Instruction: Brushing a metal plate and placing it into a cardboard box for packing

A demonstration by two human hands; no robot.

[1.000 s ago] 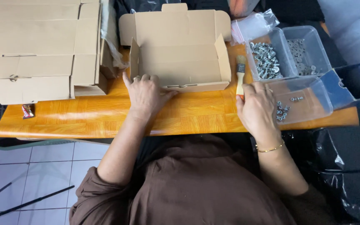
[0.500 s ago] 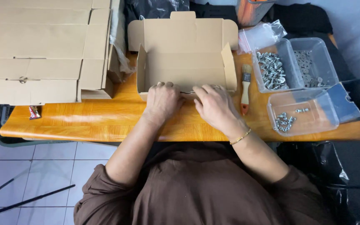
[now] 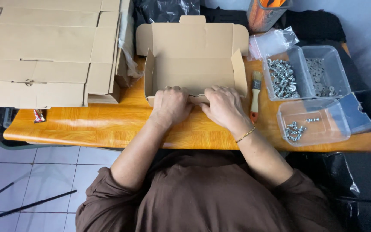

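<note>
An open brown cardboard box (image 3: 194,56) stands on the orange wooden table (image 3: 108,124), its lid flap folded back. My left hand (image 3: 171,104) and my right hand (image 3: 222,104) both press on the box's near front wall, fingers curled over its top edge. A small paintbrush (image 3: 254,92) with a pale handle and red tip lies just right of the box, beside my right hand. I wear a thin gold bracelet on the right wrist.
A stack of flat cardboard blanks (image 3: 44,51) fills the table's left. On the right are clear plastic tubs of metal screws (image 3: 283,78) and washers (image 3: 323,77), and a shallower tub (image 3: 312,122) with a few. A clear bag (image 3: 273,41) lies behind.
My right hand left the shallow tub area and moved left onto the box's front wall. My left hand moved up to the same wall. The view shifted slightly.
</note>
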